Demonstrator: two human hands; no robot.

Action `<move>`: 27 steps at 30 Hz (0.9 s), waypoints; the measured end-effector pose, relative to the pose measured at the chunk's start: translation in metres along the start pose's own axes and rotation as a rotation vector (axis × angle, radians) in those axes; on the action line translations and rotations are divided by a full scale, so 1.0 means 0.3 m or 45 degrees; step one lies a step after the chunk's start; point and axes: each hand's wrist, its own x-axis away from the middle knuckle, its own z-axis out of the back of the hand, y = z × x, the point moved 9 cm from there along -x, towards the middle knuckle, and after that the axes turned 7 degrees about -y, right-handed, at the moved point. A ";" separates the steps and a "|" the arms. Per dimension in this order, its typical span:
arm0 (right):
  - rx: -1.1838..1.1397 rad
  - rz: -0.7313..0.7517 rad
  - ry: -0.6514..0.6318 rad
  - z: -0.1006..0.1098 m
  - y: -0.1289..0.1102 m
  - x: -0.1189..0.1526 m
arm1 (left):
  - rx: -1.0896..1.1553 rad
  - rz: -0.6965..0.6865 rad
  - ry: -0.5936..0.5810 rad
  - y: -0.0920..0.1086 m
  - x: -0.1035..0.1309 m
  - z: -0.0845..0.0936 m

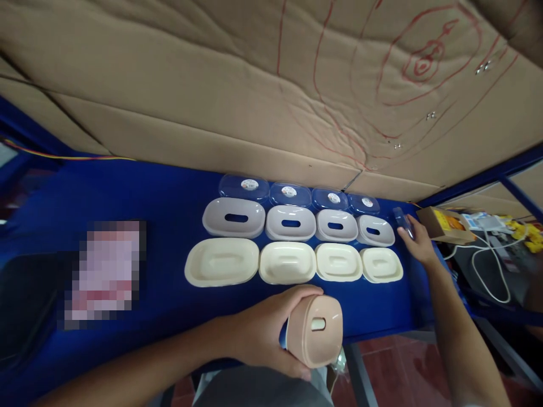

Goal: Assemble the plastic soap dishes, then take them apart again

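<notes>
My left hand [275,330] is wrapped round a peach-coloured plastic soap dish [333,336], held near the table's front edge. Its slotted face is turned towards me, and something cream shows through the slot. At the right end of the rows, my right hand [419,243] pinches a small clear lid [402,221], tilted up on edge. Several pale lilac slotted trays [291,233] stand in a row beside it. Behind them lie several clear lids with round stickers [271,195]. Nearest me runs a row of cream dishes [287,263], each with a raised middle.
A cardboard wall [190,85] with red pen lines rises behind the blue table [165,209]. On the left lie a pixelated pink item [108,265] and a black object [27,299]. An open carton [443,226] and white cables [481,271] are at the right.
</notes>
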 end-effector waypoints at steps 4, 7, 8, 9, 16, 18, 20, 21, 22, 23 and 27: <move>0.093 -0.072 -0.212 -0.060 0.026 -0.050 | 0.001 0.026 -0.019 -0.009 -0.001 -0.001; 0.132 -0.100 -0.333 -0.067 0.016 -0.103 | -0.011 0.033 -0.018 -0.007 0.002 0.004; 0.141 -0.112 -0.360 -0.065 0.011 -0.121 | -0.014 0.039 -0.020 -0.007 0.003 0.005; 0.149 -0.125 -0.381 -0.061 0.005 -0.138 | -0.015 0.047 -0.022 -0.007 0.003 0.005; 0.144 -0.187 -0.417 -0.052 -0.047 -0.218 | 0.014 0.060 -0.034 0.002 0.005 0.011; 0.114 -0.194 -0.400 -0.051 -0.064 -0.236 | 0.024 0.064 -0.041 0.002 0.003 0.013; 0.073 -0.186 -0.362 -0.039 -0.093 -0.242 | 0.028 0.071 -0.043 0.000 0.001 0.014; 0.049 -0.172 -0.331 -0.028 -0.118 -0.233 | 0.032 0.075 -0.035 -0.001 0.001 0.016; 0.024 -0.148 -0.290 -0.013 -0.154 -0.211 | 0.040 0.082 -0.019 -0.001 0.001 0.020; 0.002 -0.112 -0.240 0.004 -0.203 -0.172 | 0.057 0.089 -0.001 0.001 0.002 0.024; -0.299 0.237 -0.015 0.074 -0.536 0.175 | 0.253 0.016 0.104 0.032 0.014 0.042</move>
